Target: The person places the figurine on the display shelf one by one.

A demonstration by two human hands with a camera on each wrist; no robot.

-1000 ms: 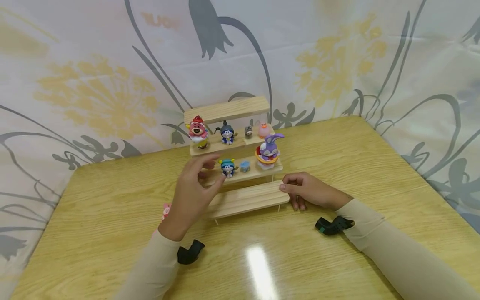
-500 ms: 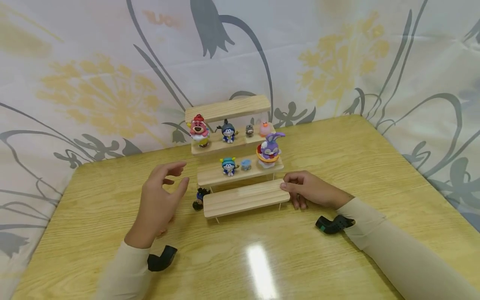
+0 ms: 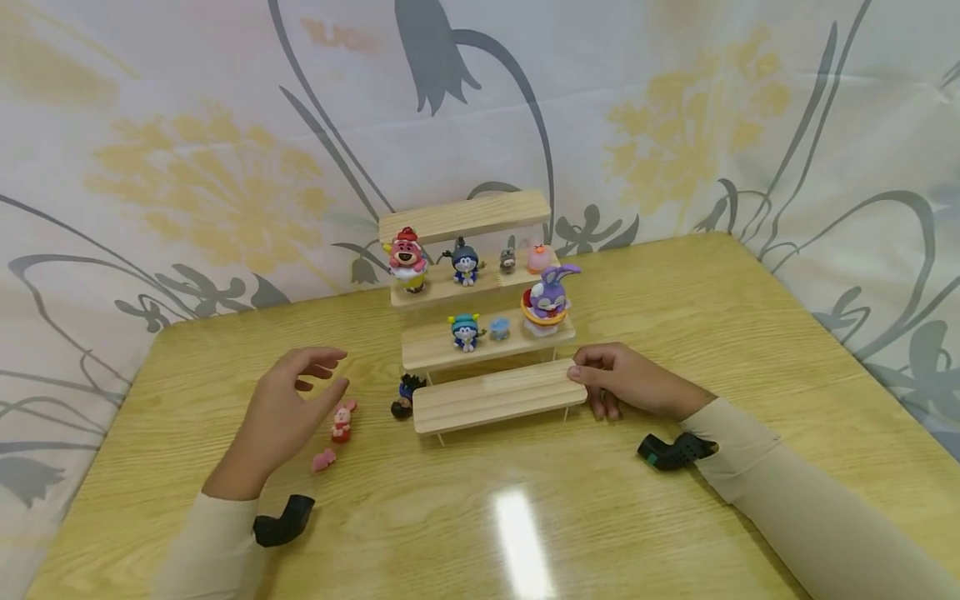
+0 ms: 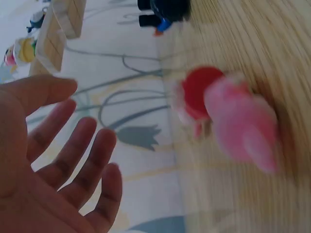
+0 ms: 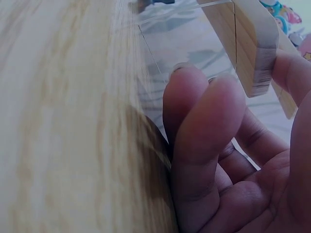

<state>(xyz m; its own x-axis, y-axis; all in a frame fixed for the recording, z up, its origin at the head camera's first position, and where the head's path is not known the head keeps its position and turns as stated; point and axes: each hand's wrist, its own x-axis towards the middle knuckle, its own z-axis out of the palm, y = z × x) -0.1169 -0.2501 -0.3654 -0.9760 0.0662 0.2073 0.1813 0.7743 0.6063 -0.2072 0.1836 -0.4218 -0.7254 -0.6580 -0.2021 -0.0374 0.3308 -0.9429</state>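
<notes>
A tiered wooden display stand [image 3: 498, 398] carries small figurines on two of its middle steps. Its lowest step bears none. At that step's right end my right hand [image 3: 618, 379] holds the corner, thumb over the edge; the right wrist view shows the shelf end [image 5: 262, 53] by the thumb, other fingers curled below it. My left hand [image 3: 281, 412] hovers over the table at left, fingers apart and holding nothing. Just right of it lie a pink figurine in red [image 3: 342, 422] and a smaller pink piece [image 3: 324, 460], blurred in the left wrist view. A dark-haired figurine [image 3: 406, 397] lies beside the stand.
On the upper step stand a pink bear figurine [image 3: 408, 262], a dark-hooded one [image 3: 465, 267], a small grey one [image 3: 507, 262] and a pink one [image 3: 537, 259]. Below sit a teal-hatted figurine [image 3: 465, 333], a small blue one [image 3: 499, 328] and a purple rabbit [image 3: 547, 302]. Patterned cloth hangs behind.
My left hand has moved away from the teal-hatted figurine on the stand, left and toward the pink figurines, uncovering the dark-haired figurine. My right hand stays at the lowest step's end.
</notes>
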